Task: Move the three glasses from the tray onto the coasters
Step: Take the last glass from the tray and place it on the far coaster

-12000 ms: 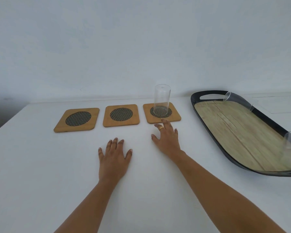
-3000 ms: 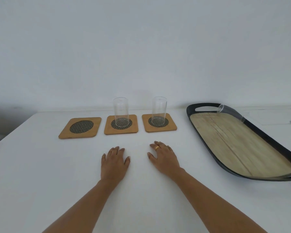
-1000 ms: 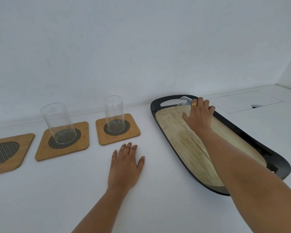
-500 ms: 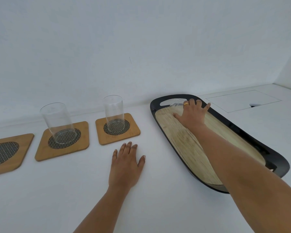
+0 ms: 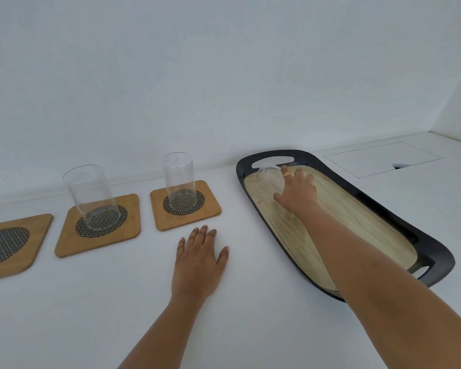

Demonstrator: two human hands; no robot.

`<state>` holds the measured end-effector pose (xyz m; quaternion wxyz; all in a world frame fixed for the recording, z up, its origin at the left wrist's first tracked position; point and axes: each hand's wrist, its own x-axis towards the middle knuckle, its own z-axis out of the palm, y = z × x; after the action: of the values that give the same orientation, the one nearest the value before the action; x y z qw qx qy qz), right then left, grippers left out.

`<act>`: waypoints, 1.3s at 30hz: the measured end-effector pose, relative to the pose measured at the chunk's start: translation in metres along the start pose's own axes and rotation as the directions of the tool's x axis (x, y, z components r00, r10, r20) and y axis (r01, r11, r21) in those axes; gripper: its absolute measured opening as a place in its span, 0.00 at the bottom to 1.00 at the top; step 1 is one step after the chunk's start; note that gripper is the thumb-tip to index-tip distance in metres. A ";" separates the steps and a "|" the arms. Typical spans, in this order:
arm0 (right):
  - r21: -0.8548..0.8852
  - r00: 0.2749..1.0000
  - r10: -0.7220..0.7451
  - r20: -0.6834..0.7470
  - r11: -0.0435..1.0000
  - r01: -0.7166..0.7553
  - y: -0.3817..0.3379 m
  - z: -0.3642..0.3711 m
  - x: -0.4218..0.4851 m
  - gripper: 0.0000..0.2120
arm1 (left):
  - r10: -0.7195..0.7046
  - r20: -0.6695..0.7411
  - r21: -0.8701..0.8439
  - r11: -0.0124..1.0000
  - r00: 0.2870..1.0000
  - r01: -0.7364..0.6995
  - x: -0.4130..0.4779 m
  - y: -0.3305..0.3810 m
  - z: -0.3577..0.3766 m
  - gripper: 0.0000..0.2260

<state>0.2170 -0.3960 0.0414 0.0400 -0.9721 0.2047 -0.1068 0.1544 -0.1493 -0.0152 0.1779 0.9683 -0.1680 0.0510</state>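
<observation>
Right hand [image 5: 298,191] wrapped around third glass [image 5: 268,173] at far end of tray [image 5: 434,251], right of centre frame. Left hand [image 5: 198,258] flat on tabletop [image 5: 91,302], fingers spread, holding nothing, lower centre. Two glasses upright on coasters: middle glass [image 5: 92,194] on middle coaster [image 5: 64,242], right glass [image 5: 180,179] on right coaster [image 5: 210,207]. Left coaster [image 5: 35,235] bare at left edge.
</observation>
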 end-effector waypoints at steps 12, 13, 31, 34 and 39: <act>-0.077 0.998 0.023 0.050 0.997 -0.020 0.010 -0.010 -0.032 0.41 | 0.001 -0.007 0.001 1.000 1.000 -0.001 -0.007 0.001 -0.004 0.23; -0.086 0.999 0.013 0.051 0.996 -0.009 0.012 -0.012 -0.035 0.41 | 0.000 -0.009 -0.003 1.000 1.000 0.000 -0.009 0.001 -0.005 0.23; 0.908 0.872 0.483 0.077 0.328 -0.261 0.026 -0.042 -0.084 0.37 | -0.032 -0.034 -0.018 0.999 0.999 0.031 -0.061 -0.017 -0.020 0.22; 0.948 0.869 0.483 0.103 0.216 -0.233 0.021 -0.049 -0.087 0.34 | -0.042 -0.036 -0.026 0.999 0.998 0.041 -0.068 -0.020 -0.022 0.22; 0.981 0.882 0.452 0.135 0.063 -0.183 0.012 -0.063 -0.094 0.32 | -0.056 -0.043 -0.028 0.998 0.998 0.055 -0.079 -0.027 -0.026 0.21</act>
<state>0.1146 -0.3707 0.0837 0.6613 -0.6194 0.2964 -0.3019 0.0886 -0.0917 -0.0119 0.1961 0.9687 -0.1380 0.0647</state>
